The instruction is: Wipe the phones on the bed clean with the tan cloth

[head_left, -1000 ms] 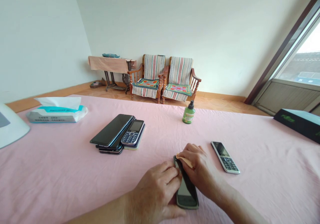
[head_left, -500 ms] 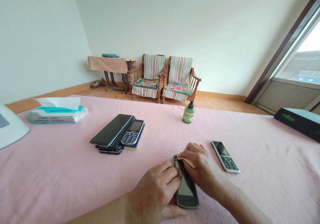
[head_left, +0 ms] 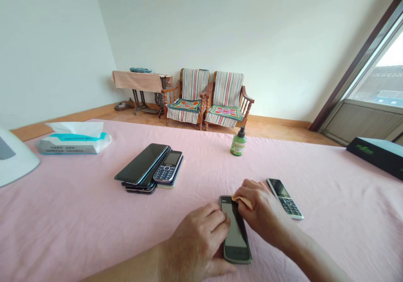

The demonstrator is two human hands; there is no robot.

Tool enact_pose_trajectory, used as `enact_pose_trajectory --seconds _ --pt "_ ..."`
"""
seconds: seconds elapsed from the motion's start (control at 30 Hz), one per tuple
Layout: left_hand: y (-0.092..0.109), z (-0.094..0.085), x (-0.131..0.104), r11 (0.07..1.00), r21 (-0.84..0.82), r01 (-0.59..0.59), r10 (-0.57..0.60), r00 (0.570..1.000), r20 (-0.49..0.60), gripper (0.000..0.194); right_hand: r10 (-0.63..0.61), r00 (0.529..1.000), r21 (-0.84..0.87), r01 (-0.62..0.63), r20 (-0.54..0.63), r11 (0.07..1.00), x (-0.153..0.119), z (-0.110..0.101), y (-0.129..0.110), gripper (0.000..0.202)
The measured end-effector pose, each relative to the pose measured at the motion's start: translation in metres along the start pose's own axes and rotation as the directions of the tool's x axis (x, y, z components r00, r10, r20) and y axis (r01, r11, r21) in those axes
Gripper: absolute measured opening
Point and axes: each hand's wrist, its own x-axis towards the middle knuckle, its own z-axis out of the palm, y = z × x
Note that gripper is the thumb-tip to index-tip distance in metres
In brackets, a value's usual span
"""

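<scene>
A dark touchscreen phone [head_left: 236,231] lies face up on the pink cloth, near its front edge. My left hand [head_left: 201,240] grips its left side, fingers on the edge of the screen and thumb by the lower end. My right hand [head_left: 260,206] is closed on an orange cloth [head_left: 244,201] at the phone's upper right corner. To the right of that hand lies a white-edged keypad phone [head_left: 286,199]. Left of my hands are a stack of dark phones [head_left: 143,164] and a blue keypad phone [head_left: 168,167] on top of other flat pieces.
A green pump bottle [head_left: 238,142] stands beyond my right hand. A tissue pack [head_left: 74,143] and a white object [head_left: 15,160] are at the left, a black box [head_left: 374,154] at the far right. Two chairs [head_left: 225,97] stand past the table [head_left: 103,198].
My right hand has slid slightly to the right with the orange cloth, uncovering more of the phone's top edge. My left hand keeps its place on the phone.
</scene>
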Motion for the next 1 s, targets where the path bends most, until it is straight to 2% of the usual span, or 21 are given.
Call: enact_pose_trajectory --seconds 0.47,0.73,0.9,1.0 --pt "0.004 -0.004 0.001 1.000 0.014 0.007 -0.007 1.000 0.028 0.052 -0.062 0.992 0.133 0.047 0.111 0.990 -0.002 -0.012 0.008 0.026" --pt "0.004 -0.006 0.002 1.000 0.016 -0.012 0.012 1.000 0.015 0.053 -0.066 0.988 0.029 0.063 0.139 0.998 -0.005 -0.015 0.011 0.023" --pt "0.006 -0.005 0.001 0.999 -0.007 0.039 -0.039 0.999 0.028 0.054 -0.073 0.988 0.046 0.067 0.133 0.997 -0.006 -0.014 0.020 0.023" --pt "0.007 -0.007 0.001 0.999 -0.022 0.043 -0.042 0.999 0.025 0.054 -0.073 0.995 0.078 0.069 0.062 0.995 -0.006 -0.011 0.024 0.023"
